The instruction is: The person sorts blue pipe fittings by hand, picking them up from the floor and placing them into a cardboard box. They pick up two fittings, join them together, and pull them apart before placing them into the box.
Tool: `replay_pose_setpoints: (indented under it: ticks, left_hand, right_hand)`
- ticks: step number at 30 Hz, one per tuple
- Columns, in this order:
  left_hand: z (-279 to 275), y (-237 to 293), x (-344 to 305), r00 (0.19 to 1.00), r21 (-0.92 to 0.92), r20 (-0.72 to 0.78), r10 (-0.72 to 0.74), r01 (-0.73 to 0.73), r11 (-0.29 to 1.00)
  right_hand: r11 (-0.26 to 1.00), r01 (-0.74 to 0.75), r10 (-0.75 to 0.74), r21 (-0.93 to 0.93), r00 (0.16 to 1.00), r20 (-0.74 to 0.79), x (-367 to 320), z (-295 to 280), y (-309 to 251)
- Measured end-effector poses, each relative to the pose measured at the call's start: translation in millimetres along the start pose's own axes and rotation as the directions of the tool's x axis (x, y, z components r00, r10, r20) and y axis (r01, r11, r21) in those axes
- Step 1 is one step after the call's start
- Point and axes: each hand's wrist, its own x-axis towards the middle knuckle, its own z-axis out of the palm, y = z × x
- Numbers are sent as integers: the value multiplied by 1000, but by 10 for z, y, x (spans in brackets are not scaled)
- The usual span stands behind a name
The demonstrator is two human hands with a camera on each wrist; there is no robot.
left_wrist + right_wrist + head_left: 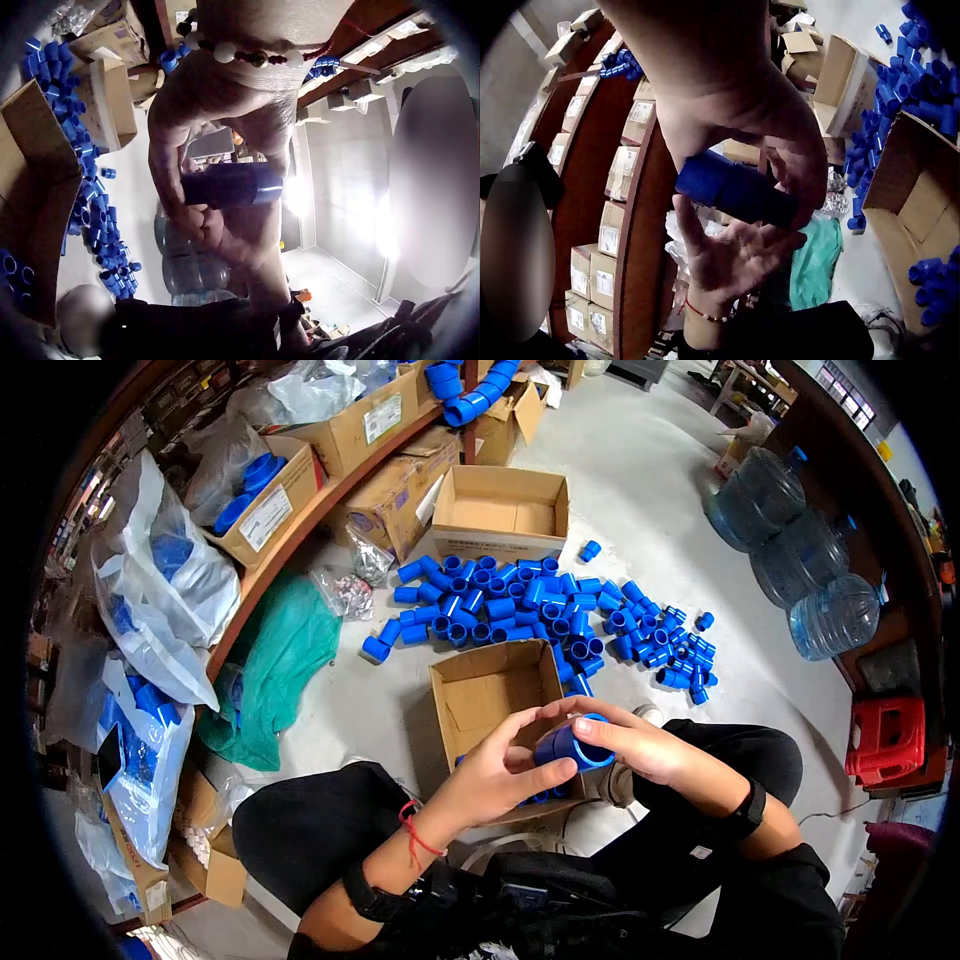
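Observation:
Both hands hold one blue pipe fitting (575, 746) (234, 184) (735, 189) between them, above an open cardboard box (480, 705) with blue fittings inside. The left hand (495, 772) (214, 97) (731, 262) has its thumb against the fitting's near side and its fingers curved around the far end. The right hand (645, 745) (244, 232) (735, 97) grips the fitting's other end, thumb on the rim and fingers behind. The fitting lies tilted, its open end facing up and right in the head view.
A pile of blue fittings (500, 600) spreads over the floor beyond the box. Behind it stands another cardboard box (505, 510). Shelves with bags and cartons line the left, beside a green sack (280, 670). Water bottles (833, 617) and a red crate (885, 740) stand right.

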Motion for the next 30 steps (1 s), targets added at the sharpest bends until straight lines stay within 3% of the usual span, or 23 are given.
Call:
replay_pose_setpoints:
  ticks: [2,7,9,11,12,15,18,21,27,28,29,30]
  left_hand:
    - [-22,31,-3,997,17,63,-36,35,999]
    - [-3,7,20,999,-30,16,27,-27,999]
    - [-27,54,6,995,-70,56,88,-84,994]
    - [-179,-35,-253,993,-46,-73,95,-98,994]
    - [-214,-84,-291,993,-20,-100,63,-65,998]
    - [-163,15,41,993,-48,1,-120,120,992]
    - [-38,35,88,999,-107,-2,35,-35,994]
    - [-152,44,168,999,-29,-39,-13,12,1000]
    - [-116,14,280,999,-87,-12,-44,43,995]
    - [-125,16,259,1000,-112,-5,2,-2,994]
    - [-193,30,161,999,-100,-26,25,-28,995]
    - [-294,39,0,998,-78,-53,15,-19,997]
  right_hand:
    - [1000,18,-18,-3,1000,4,39,19,56]
    - [997,69,-67,21,995,-76,35,123,63]
    - [992,116,-117,38,993,11,174,288,92]
    - [994,107,-107,-24,994,26,313,366,243]
    - [993,112,-113,36,993,34,334,373,266]
    - [989,40,-18,141,988,-156,143,225,146]
    - [990,87,-69,112,985,-156,92,184,59]
    - [989,77,-61,123,990,-130,202,102,-9]
    - [989,42,-14,142,980,-197,179,26,48]
    - [995,89,-79,40,974,-210,199,21,118]
    - [976,145,-124,160,983,-134,281,138,152]
    - [976,162,-148,147,983,-105,357,247,178]
